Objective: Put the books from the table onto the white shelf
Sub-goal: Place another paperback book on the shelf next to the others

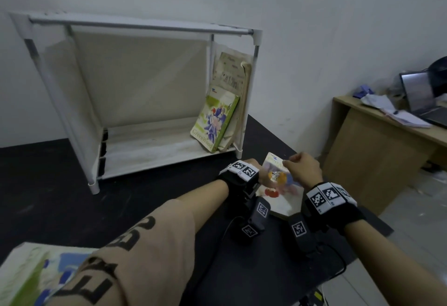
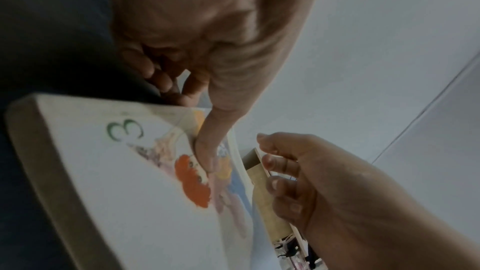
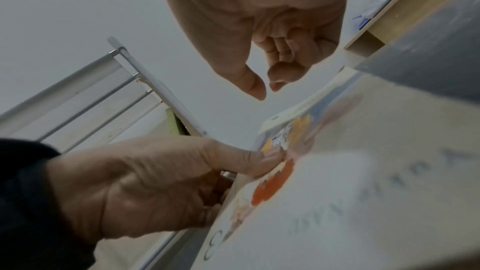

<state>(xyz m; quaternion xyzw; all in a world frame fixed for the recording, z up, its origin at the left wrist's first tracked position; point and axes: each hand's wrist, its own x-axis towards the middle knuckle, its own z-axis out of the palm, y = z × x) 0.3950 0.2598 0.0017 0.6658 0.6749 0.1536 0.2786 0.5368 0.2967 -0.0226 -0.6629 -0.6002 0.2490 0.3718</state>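
Note:
A white-covered book [image 1: 283, 197] with an orange and blue drawing and a "3" sits tilted near the black table's [image 1: 60, 184] right edge. My left hand [image 1: 260, 168] grips its left side, thumb [image 2: 207, 151] pressed on the cover and fingers curled underneath. Just over the book's far end, my right hand [image 1: 300, 163] hovers with curled fingers [image 3: 285, 69] that touch nothing. The white shelf [image 1: 145, 26] stands behind. A green "GreenWood" book [image 1: 212, 122] and pale books [image 1: 232, 76] lean against its right side. Another book [image 1: 31, 274], green and blue, lies at the near left.
A wooden desk [image 1: 375, 141] stands to the right past the table's edge, with a laptop [image 1: 420, 95] and papers on it. The shelf's lower board [image 1: 150, 146] is bare left of the leaning books. A white wall is behind.

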